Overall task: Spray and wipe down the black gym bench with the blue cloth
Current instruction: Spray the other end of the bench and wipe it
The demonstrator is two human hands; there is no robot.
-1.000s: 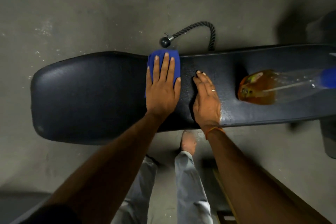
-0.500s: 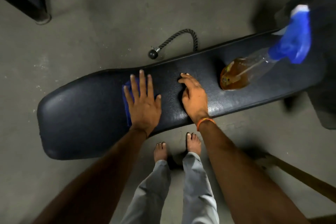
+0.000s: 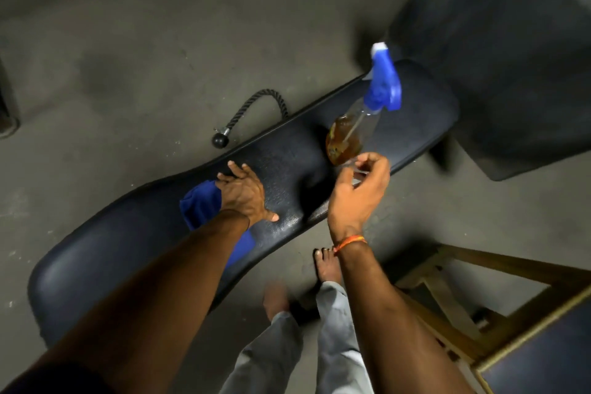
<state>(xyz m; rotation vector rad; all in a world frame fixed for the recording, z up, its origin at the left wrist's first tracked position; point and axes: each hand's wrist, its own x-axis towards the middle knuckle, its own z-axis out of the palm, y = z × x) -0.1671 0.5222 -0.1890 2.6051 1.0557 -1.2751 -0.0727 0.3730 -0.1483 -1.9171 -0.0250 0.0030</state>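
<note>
The black gym bench (image 3: 105, 253) runs diagonally from lower left to upper right. My left hand (image 3: 243, 193) lies flat on the blue cloth (image 3: 201, 205), pressing it onto the bench's middle; part of the cloth shows under my forearm. A clear spray bottle (image 3: 351, 131) with amber liquid and a blue trigger head stands on the bench's right half. My right hand (image 3: 358, 189) hovers just in front of the bottle's base, lifted off the bench, fingers curled and apart, holding nothing.
A black rope handle (image 3: 256, 112) with a ball end lies on the concrete floor behind the bench. A dark padded seat (image 3: 511, 57) stands at the upper right. A wooden frame (image 3: 479, 307) sits at the lower right beside my bare feet (image 3: 326, 265).
My left hand has dragged the cloth leftward along the bench. My right hand has lifted off the bench and moved right toward the bottle. The view has rotated and shifted.
</note>
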